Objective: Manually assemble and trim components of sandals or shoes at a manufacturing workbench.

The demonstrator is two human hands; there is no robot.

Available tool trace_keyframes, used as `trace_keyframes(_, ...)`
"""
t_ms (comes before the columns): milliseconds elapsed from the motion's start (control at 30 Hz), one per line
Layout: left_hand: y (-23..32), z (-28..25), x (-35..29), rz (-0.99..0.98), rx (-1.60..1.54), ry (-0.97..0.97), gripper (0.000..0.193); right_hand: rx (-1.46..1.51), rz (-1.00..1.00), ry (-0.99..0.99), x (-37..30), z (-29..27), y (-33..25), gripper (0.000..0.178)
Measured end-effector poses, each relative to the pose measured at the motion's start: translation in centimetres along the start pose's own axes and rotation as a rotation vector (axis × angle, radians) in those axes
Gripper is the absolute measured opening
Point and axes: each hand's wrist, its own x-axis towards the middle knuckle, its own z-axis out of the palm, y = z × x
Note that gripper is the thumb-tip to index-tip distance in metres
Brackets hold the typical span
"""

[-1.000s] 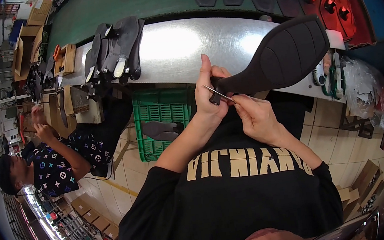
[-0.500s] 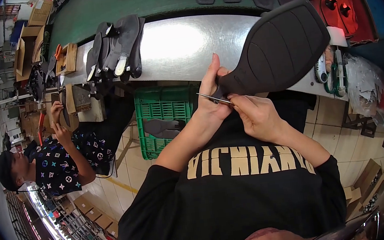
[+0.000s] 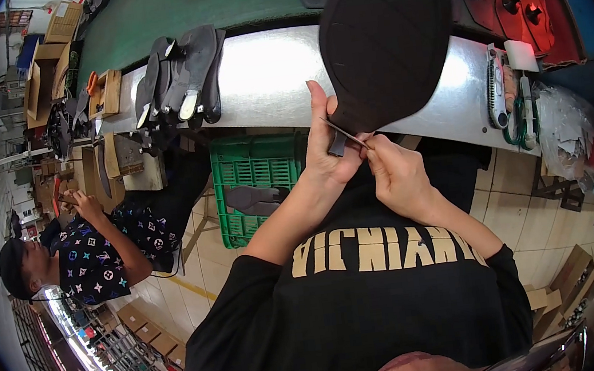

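Note:
A large black shoe sole point(image 3: 383, 36) is held up close to the camera, its textured underside facing me. My left hand point(image 3: 326, 153) grips its narrow lower end, thumb raised along the edge. My right hand point(image 3: 395, 174) pinches a thin metal blade point(image 3: 344, 133) laid against that same end of the sole. Both hands meet just above my black shirt, in front of the shiny metal workbench point(image 3: 262, 72).
Several black soles point(image 3: 182, 77) lean in a row on the bench at left. A green plastic crate point(image 3: 253, 183) with soles in it stands below. A co-worker in a patterned shirt point(image 3: 92, 253) sits at left. Tools point(image 3: 502, 92) and a plastic bag point(image 3: 569, 132) lie at right.
The sole has swung from pointing right to standing nearly upright and closer to the camera. Both hands stayed at its narrow end with the blade.

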Motion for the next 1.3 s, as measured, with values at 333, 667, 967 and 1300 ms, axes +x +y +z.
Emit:
trace_keyframes(333,-0.2,-0.2,-0.5,-0.063,-0.136,-0.247,0.032,-0.119,-0.178,-0.147,0.2,-1.4,0.1,0.020)
trace_keyframes(667,-0.1,-0.6,-0.5,-0.194,-0.180,-0.522,0.062,-0.138,-0.224,-0.294,0.3,-2.6,0.8,0.021)
trace_keyframes(967,0.3,0.1,-1.4,0.074,0.127,-0.110,0.061,0.210,0.067,-0.300,0.4,-1.9,-0.1,0.011)
trace_keyframes(1300,-0.3,0.7,-0.9,0.058,0.059,-0.011,0.060,-0.011,-0.213,-0.267,0.2,-2.2,0.6,0.020)
